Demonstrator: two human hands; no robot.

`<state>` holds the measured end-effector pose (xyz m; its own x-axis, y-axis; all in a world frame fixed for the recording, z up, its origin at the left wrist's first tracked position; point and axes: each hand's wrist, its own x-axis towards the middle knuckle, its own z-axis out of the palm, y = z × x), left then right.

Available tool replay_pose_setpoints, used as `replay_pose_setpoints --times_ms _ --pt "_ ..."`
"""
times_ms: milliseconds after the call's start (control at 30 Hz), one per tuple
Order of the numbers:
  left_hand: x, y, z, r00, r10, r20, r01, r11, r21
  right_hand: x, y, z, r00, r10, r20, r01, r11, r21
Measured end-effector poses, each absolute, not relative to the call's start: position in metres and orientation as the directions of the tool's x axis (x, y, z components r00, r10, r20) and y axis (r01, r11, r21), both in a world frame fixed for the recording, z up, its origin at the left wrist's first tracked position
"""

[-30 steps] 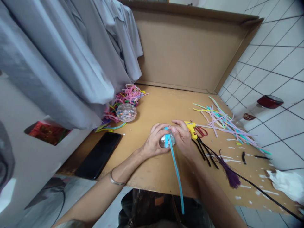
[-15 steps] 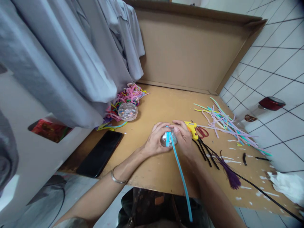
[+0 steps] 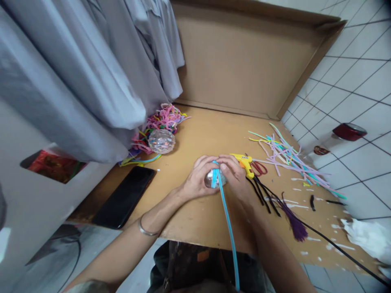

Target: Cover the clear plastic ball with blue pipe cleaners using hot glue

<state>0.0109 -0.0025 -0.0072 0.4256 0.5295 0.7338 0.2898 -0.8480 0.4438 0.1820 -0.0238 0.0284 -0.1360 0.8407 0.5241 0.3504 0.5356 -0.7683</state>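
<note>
Between my hands, just above or on the table, is a clear faceted ball (image 3: 209, 180). My left hand (image 3: 197, 177) wraps round its left side. On the right side, my right hand (image 3: 233, 173) closes over the ball, its thumb at the top beside a light-blue pipe cleaner (image 3: 227, 215). Short blue lengths lie across the ball's face, and the long end hangs down past the table edge toward my lap. My fingertips meet at the far side, where the ball is hidden. A yellow glue gun (image 3: 244, 162) lies right beside my right hand.
A second clear ball (image 3: 161, 141) sits by a heap of colourful pipe cleaners (image 3: 166, 118). A black phone (image 3: 125, 197) lies left. To the right are loose pipe cleaners (image 3: 281, 152), red-handled scissors (image 3: 259, 167), a purple tassel (image 3: 295, 224), a jar (image 3: 331, 142) and white tissue (image 3: 366, 238).
My view has shifted slightly, so the scene sits a little further left. Both hands keep their hold on the ball, and the hanging blue end has swung slightly left.
</note>
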Motion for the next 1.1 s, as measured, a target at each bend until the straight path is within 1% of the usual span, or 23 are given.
replay_pose_setpoints --times_ms 100,267,367,533,700,900,1100 --pt "0.0107 -0.0025 -0.008 0.416 0.535 0.735 0.295 -0.844 0.447 0.1795 -0.0252 0.0304 -0.147 0.84 0.523 0.35 0.538 -0.767" --pt "0.0119 -0.0032 -0.0072 0.424 0.53 0.734 0.298 -0.847 0.44 0.1762 -0.0258 0.028 -0.109 0.852 0.513 0.393 0.511 -0.765" --pt "0.0126 -0.0033 -0.0058 0.417 0.519 0.746 0.293 -0.854 0.43 0.1763 -0.0254 0.0273 -0.102 0.858 0.503 0.363 0.503 -0.785" --pt "0.0119 -0.0015 -0.0062 0.422 0.549 0.722 0.298 -0.836 0.461 0.1764 -0.0257 0.0283 -0.1 0.894 0.436 0.289 0.445 -0.848" --pt "0.0108 -0.0003 -0.0084 0.407 0.533 0.742 0.282 -0.846 0.453 0.1745 -0.0251 0.0262 -0.102 0.893 0.438 0.296 0.448 -0.844" --pt "0.0091 -0.0021 -0.0079 0.411 0.526 0.745 0.274 -0.85 0.449 0.1749 -0.0253 0.0247 -0.083 0.912 0.401 0.235 0.409 -0.882" --pt "0.0084 -0.0023 -0.0096 0.422 0.522 0.741 0.288 -0.852 0.437 0.1778 -0.0249 0.027 -0.114 0.913 0.392 0.262 0.409 -0.874"
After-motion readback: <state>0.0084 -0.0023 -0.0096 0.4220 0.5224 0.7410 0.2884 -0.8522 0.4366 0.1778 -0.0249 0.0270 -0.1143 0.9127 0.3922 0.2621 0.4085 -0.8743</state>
